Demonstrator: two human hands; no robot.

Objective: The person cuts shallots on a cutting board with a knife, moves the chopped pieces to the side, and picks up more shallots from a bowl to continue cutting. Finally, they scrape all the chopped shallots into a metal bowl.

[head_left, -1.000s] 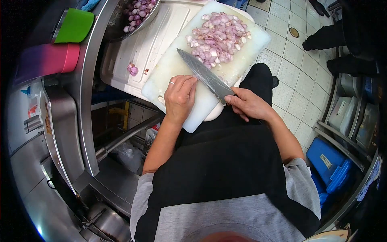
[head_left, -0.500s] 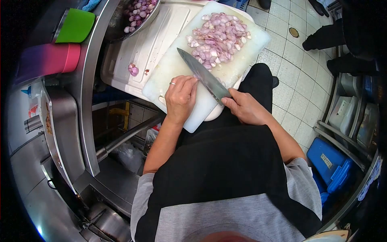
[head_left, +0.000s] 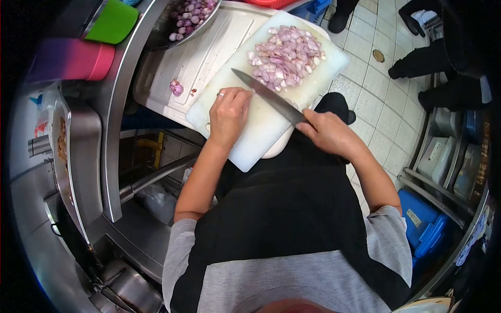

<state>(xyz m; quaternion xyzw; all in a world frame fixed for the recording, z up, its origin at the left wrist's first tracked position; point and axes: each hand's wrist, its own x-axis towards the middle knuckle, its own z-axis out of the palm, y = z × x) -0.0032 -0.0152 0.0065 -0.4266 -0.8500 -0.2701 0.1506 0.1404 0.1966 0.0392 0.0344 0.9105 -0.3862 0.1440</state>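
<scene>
My right hand is wrapped round the handle of a large knife, whose blade points to the upper left over the white cutting board. Beside the blade, my left hand rests on the board with its fingers bent and pressed together. Whatever it holds is hidden or too small to name. A ring shows on one finger. Sliced shallots lie in a heap on the far part of the board, beyond the knife.
A metal bowl of whole shallots stands at the back left. One shallot lies on the white tray under the board. A green container and a pink one are at left. Another person's legs show at upper right.
The view has shifted slightly. The knife blade has moved away from my left fingertips, and the gap between my two hands is wider.
</scene>
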